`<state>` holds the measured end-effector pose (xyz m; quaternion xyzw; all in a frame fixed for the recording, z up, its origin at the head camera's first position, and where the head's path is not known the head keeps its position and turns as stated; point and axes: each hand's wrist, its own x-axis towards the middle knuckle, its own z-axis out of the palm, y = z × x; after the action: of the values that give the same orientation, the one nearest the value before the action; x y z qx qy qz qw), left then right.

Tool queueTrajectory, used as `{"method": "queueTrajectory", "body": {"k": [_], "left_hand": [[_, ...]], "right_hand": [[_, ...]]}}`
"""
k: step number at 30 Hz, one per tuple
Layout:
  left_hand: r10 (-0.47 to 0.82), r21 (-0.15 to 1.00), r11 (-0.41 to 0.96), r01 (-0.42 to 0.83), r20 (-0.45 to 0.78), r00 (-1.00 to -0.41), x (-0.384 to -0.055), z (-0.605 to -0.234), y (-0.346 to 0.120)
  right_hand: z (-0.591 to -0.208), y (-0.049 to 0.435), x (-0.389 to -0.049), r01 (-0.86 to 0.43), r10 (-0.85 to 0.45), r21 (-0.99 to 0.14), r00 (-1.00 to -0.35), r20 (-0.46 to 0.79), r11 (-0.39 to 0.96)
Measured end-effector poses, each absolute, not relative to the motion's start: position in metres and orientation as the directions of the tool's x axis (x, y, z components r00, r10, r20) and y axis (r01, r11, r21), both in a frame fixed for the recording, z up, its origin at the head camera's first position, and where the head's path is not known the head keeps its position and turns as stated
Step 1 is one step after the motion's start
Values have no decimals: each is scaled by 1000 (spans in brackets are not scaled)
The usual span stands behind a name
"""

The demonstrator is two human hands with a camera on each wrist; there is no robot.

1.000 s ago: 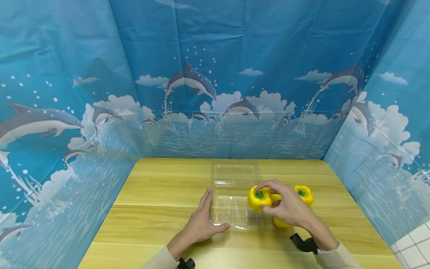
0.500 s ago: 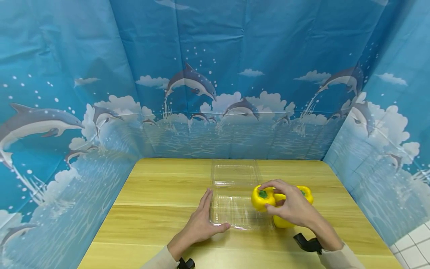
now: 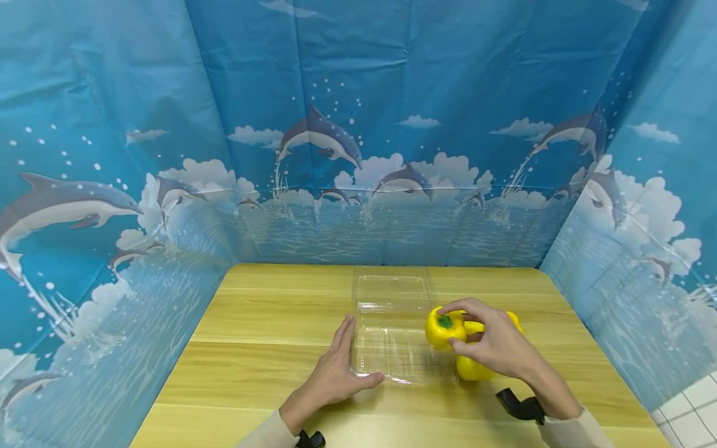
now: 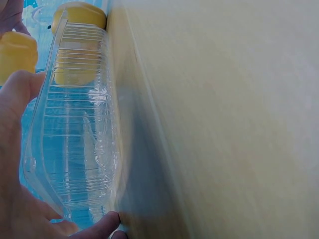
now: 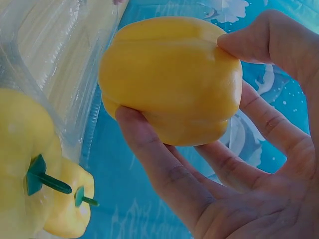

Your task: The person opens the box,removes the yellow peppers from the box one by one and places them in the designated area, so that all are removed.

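Observation:
My right hand (image 3: 493,342) grips a yellow bell pepper (image 5: 169,82) between thumb and fingers, its green stem facing up in the head view. It is held over the right side of a clear plastic clamshell container (image 3: 386,354), whose lid (image 3: 392,287) lies folded back toward the far edge. At the container's near left corner is my left hand (image 3: 330,371), fingers stretched along the left side and thumb at the front rim. Another yellow bell pepper (image 3: 472,369) lies by the container's right front corner, and a further pepper (image 3: 515,320) is partly hidden behind my right hand.
A wooden table (image 3: 252,323) carries everything. A blue curtain (image 3: 381,218) printed with dolphins hangs behind the table and along both sides. Each wrist wears a black mount, such as the right wrist mount (image 3: 520,406).
My right hand has moved a little to the right with the bell pepper in its grip, covering more of the pepper behind. The left hand and the container have stayed in place.

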<state>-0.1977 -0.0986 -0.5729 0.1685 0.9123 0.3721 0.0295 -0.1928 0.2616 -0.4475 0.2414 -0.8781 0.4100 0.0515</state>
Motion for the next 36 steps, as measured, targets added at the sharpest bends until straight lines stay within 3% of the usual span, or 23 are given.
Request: {"method": "queueTrajectory", "body": {"k": [36], "left_hand": [[333,704,655,276,60,-941,-199,-572,-98]], "right_hand": [[-438,300,-190,-363,-287,-665,-931,227,653]]}}
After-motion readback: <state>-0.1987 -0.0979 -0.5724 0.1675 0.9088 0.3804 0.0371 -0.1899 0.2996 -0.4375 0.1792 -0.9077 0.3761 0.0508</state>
